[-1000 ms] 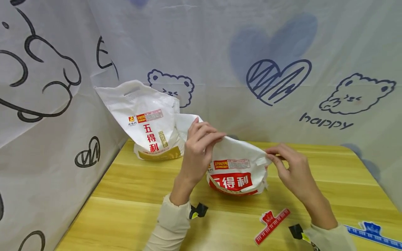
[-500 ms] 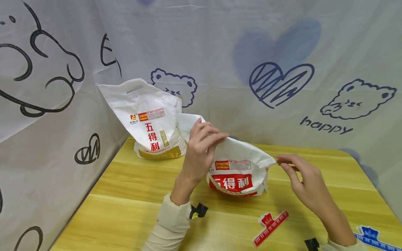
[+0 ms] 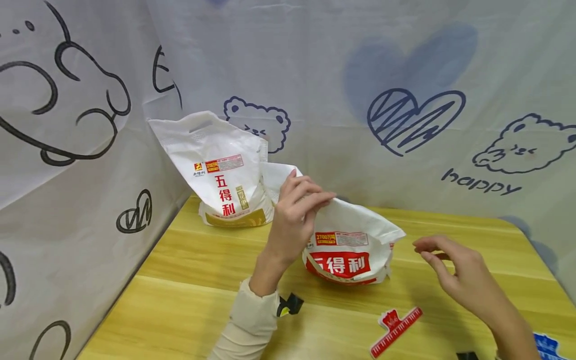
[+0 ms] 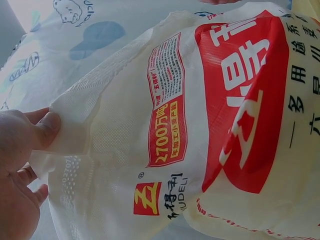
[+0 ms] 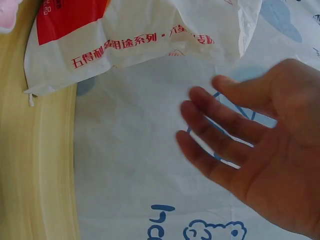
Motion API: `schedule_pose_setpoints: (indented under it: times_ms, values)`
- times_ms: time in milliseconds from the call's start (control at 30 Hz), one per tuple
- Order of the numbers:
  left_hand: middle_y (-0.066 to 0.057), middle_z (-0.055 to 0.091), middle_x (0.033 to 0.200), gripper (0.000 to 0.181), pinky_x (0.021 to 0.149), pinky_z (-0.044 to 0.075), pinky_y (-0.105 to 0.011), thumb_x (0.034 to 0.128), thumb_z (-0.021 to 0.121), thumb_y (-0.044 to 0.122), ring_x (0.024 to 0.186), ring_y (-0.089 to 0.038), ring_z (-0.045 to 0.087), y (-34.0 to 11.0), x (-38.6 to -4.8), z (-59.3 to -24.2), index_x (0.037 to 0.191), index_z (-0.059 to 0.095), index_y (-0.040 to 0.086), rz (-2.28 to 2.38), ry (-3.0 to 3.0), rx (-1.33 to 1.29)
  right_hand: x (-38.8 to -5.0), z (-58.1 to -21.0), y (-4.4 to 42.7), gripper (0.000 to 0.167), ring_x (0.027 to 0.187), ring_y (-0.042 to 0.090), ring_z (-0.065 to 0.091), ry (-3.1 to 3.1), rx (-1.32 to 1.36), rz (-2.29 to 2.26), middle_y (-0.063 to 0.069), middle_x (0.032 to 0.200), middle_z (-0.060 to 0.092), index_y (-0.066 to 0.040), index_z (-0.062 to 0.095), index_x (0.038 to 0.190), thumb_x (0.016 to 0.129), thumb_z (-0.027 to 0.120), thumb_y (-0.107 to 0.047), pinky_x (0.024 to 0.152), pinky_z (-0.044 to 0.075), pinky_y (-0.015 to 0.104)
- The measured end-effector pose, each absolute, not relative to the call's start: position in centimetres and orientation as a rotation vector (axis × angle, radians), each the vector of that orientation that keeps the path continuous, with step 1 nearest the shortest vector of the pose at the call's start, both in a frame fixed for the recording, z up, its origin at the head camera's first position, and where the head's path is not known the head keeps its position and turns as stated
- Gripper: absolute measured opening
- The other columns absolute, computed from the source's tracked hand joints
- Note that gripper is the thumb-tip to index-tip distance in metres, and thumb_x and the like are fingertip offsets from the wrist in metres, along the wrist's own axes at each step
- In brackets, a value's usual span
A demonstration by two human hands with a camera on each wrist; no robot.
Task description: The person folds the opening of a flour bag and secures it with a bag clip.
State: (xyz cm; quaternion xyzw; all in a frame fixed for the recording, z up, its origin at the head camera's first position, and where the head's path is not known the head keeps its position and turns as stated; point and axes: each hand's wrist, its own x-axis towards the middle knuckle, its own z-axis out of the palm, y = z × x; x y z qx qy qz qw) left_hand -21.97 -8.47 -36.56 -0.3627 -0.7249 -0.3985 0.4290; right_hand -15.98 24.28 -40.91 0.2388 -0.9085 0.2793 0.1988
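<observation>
A: How is the left hand (image 3: pixel 294 222) placed?
B: Its fingers are bent, pinching the top edge of a white, woven-looking plastic bag with a broad red label (image 3: pixel 346 240).

A: And the right hand (image 3: pixel 465 272)?
B: Loosely spread and holding nothing. The right wrist view shows its fingers slightly curved, with gaps between them, and the thumb apart from the bag.

A: How many bags do you count?
B: Two. The other, a white bag with a gold band at its base (image 3: pixel 220 175), stands beyond the left hand and to its left.

A: Any smaller things?
B: Two clips, one of each colour: a flat red clip with a piano-key strip (image 3: pixel 396 331), on the near side of the right hand and to its left, and a blue clip (image 3: pixel 546 345), right of the right forearm and cut off by the frame.

A: Where exactly is the pinched bag?
B: Between the hands: its top edge in the left fingers, its body below and right of them, its free corner near the right fingertips, not touching.
</observation>
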Motion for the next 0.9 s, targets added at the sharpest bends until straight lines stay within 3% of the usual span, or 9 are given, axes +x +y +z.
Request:
schedule_pose_setpoints:
  times_ms: [167,300,567,900]
  values:
    - [-0.006,0.070,0.093,0.012,0.122,0.024,-0.052,0.0916,0.073,-0.001,0.104,-0.025,0.059,-8.6,-21.8,-36.4,0.100,0.079,0.003,-0.994,-1.823,-0.893,-16.0,-41.2,24.0,0.028,0.092,0.010,0.068,-2.741,0.732,0.789,-0.011,0.103,0.071,-0.019,0.071,0.108,0.089,0.076,0.002,0.079,0.061,0.032]
    - [-0.006,0.069,0.093,0.012,0.122,0.025,-0.052,0.0913,0.074,-0.001,0.104,-0.025,0.059,-8.6,-21.8,-36.7,0.100,0.080,0.004,-0.994,-1.825,-0.889,-16.1,-41.8,23.8,0.026,0.098,0.014,0.068,-2.837,0.774,0.797,-0.012,0.105,0.071,-0.020,0.072,0.107,0.089,0.077,-0.002,0.082,0.060,0.041]
    - [-0.007,0.070,0.092,0.011,0.121,0.026,-0.053,0.0908,0.074,0.000,0.103,-0.026,0.058,-8.4,-21.9,-36.6,0.100,0.080,0.003,-0.998,-1.807,-0.926,-16.1,-43.0,23.8,0.025,0.100,0.015,0.068,-2.902,0.828,0.838,-0.013,0.108,0.071,-0.020,0.072,0.110,0.089,0.079,-0.009,0.084,0.059,0.042]
    - [-0.006,0.070,0.092,0.011,0.122,0.025,-0.053,0.0913,0.074,0.000,0.103,-0.025,0.058,-8.4,-21.9,-36.6,0.100,0.080,0.003,-1.015,-1.817,-0.917,-16.6,-44.5,23.2,0.018,0.100,0.022,0.069,-3.003,0.965,0.972,-0.003,0.108,0.073,-0.015,0.073,0.110,0.092,0.075,-0.012,0.081,0.059,0.044]
